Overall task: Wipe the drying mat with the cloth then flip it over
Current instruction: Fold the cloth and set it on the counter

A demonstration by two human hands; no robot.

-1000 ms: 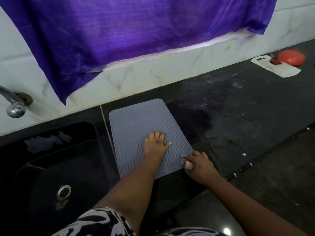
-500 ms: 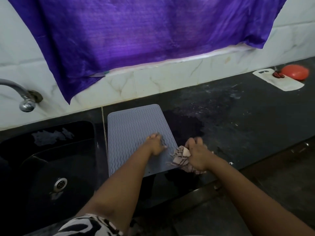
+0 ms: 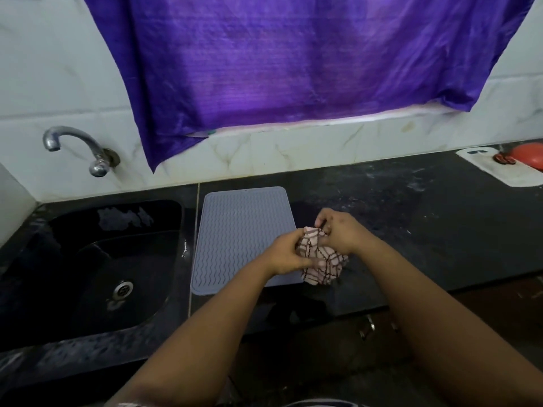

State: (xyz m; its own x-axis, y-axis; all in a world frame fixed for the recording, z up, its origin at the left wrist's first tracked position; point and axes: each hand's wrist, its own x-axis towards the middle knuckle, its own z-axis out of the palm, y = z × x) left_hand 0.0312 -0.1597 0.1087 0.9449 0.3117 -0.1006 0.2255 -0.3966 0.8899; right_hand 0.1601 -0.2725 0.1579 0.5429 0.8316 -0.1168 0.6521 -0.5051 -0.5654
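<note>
Centrally, in the head view, both hands grip a bunched checked cloth point(image 3: 321, 261) above the black bench point(image 3: 426, 239). The left hand point(image 3: 286, 255), at 9 o'clock of the cloth, has its fingers curled into the fabric; the right hand point(image 3: 340, 230), at 1 o'clock of it, pinches the cloth's upper edge. The grey drying mat point(image 3: 235, 239) with wavy ribs lies flat on the bench, its long side running from 12 to 6 o'clock, and the hands overlap its right near corner. At 9 o'clock of the mat sits the dark sink point(image 3: 97, 268), with a metal tap point(image 3: 79, 148) on the wall above it. A purple curtain point(image 3: 293, 60) hangs at 12 o'clock. At 2 o'clock, well apart, a white cutting board point(image 3: 499, 168) carries a red object point(image 3: 529, 152).
</note>
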